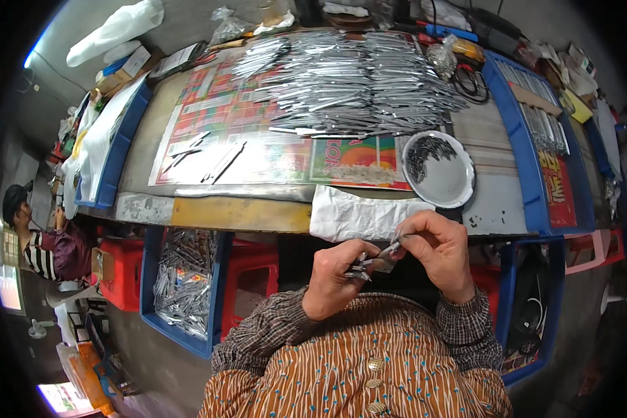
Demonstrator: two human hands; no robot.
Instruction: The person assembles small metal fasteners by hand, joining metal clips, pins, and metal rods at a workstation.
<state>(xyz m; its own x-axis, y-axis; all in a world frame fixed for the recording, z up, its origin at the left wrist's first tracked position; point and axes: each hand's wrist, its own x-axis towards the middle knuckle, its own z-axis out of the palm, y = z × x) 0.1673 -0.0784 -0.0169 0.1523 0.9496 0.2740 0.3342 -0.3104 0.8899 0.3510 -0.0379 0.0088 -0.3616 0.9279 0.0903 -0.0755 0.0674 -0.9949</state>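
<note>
My left hand (336, 276) is closed around a small bunch of slim silvery metal pieces (359, 269), whose ends stick out past the fingers. Fingertips of my right hand (437, 251) pinch a slim silvery metal piece (391, 249) close to that bunch. Both hands are held in front of my body, just off the table's near edge. Beyond them a white cloth (355, 214) hangs over that edge. A white round dish (447, 182) holds many small dark metal parts (428, 155). A broad heap of slim silvery metal pieces (334, 83) covers the far middle of the table.
Printed colourful sheets (258, 157) lie on the tabletop, with a few loose metal pieces (224, 161) at left. Blue trays (122, 150) flank both sides. Below the table, a blue crate (181, 289) of metal pieces stands by red stools (122, 272). Another person (49, 237) sits far left.
</note>
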